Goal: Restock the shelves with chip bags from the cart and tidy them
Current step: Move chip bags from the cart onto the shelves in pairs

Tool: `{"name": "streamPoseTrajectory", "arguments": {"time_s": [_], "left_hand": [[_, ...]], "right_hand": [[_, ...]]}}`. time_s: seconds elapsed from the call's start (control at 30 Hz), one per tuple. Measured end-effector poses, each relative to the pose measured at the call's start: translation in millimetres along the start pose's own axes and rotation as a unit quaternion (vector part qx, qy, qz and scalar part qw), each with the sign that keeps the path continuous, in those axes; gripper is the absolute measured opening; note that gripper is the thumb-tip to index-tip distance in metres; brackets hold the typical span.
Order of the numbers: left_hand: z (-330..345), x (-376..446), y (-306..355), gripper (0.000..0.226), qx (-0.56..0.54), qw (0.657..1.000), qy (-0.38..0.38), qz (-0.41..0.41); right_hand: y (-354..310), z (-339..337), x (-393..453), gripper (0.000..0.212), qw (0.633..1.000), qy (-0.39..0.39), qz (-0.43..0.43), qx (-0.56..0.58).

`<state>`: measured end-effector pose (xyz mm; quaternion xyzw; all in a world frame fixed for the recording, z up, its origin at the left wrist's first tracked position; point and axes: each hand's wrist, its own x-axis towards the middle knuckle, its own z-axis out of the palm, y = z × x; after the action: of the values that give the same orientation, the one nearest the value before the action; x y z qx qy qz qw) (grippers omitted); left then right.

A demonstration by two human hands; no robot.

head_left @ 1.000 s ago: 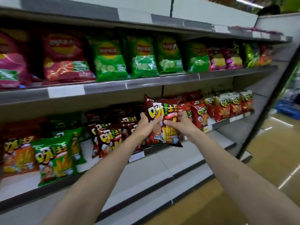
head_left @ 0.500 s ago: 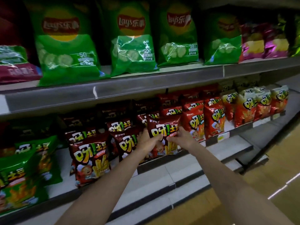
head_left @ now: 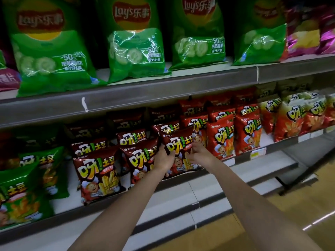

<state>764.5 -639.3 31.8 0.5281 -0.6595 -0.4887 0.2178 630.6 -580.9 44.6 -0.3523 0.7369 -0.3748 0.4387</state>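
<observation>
Centrally, at mid-frame, we see a dark red chip bag (head_left: 178, 147) held upright at the front edge of the lower shelf (head_left: 213, 180), among other bags of the same kind. Its face is glossy and creased, with large yellow characters outlined in black, a cartoon cook and a picture of potato sticks near the bottom; glare whitens its top seam. Our left hand (head_left: 164, 158) grips the bag's left edge, fingers curled round behind it and thumb on the front. Our right hand (head_left: 198, 153) pinches the right edge, its fingers closed on the foil. Both forearms run in from the bottom of the frame.

To the left of the held bag stand two more dark red bags (head_left: 98, 174), with further rows behind them. Brighter red bags (head_left: 220, 140) fill the shelf just to its right, and orange ones (head_left: 290, 118) continue toward the right edge. Green bags of the same brand (head_left: 20, 194) occupy the lower left. Along the upper shelf (head_left: 163, 93) we note large green bags (head_left: 135, 44) with cucumber slices printed on them, and purple bags (head_left: 306, 31) at upper right.

The held bag's lower part is covered by both hands, so we cannot tell whether its base rests on the shelf. Rear rows sit in deep shadow and their print is unreadable. Top-row bags are cut off by the frame's upper edge, and the leftmost bags by its left edge.
</observation>
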Motion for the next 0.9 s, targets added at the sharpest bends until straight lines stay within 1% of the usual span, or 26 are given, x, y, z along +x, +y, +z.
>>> {"name": "streamPoseTrajectory", "arguments": {"time_s": [0.13, 0.23, 0.33, 0.43, 0.57, 0.63, 0.73, 0.77, 0.9], "left_hand": [[1, -6, 4, 0.056, -0.033, 0.999, 0.008, -0.033], [0, -16, 10, 0.038, -0.067, 0.996, 0.033, -0.049], [-4, -29, 16, 0.020, -0.104, 0.992, 0.059, -0.047], [-12, -48, 20, 0.015, -0.109, 0.989, 0.096, -0.036], [-32, -81, 20, 0.010, -0.130, 0.979, 0.151, -0.033], [-47, -96, 14, 0.014, -0.139, 0.973, 0.181, -0.040], [-71, -123, 6, 0.012, -0.156, 0.959, 0.232, -0.040], [-81, -133, 4, 0.016, -0.165, 0.954, 0.249, -0.038], [-123, -184, -6, 0.022, -0.182, 0.924, 0.333, -0.045]], "right_hand": [[-4, -2, -3, 0.053, 1.000, -0.026, 0.005, 0.012], [-11, -5, -14, 0.045, 0.999, -0.035, -0.007, 0.001], [-18, -8, -28, 0.056, 0.998, -0.054, -0.020, -0.011], [-23, -5, -39, 0.059, 0.996, -0.075, -0.037, -0.021], [-32, 9, -62, 0.041, 0.987, -0.109, -0.100, -0.061], [-40, 18, -79, 0.031, 0.981, -0.121, -0.133, -0.066], [-53, 38, -97, 0.014, 0.972, -0.139, -0.174, -0.074], [-59, 47, -104, 0.010, 0.968, -0.148, -0.189, -0.079], [-84, 95, -137, 0.021, 0.946, -0.191, -0.243, -0.100]]}}
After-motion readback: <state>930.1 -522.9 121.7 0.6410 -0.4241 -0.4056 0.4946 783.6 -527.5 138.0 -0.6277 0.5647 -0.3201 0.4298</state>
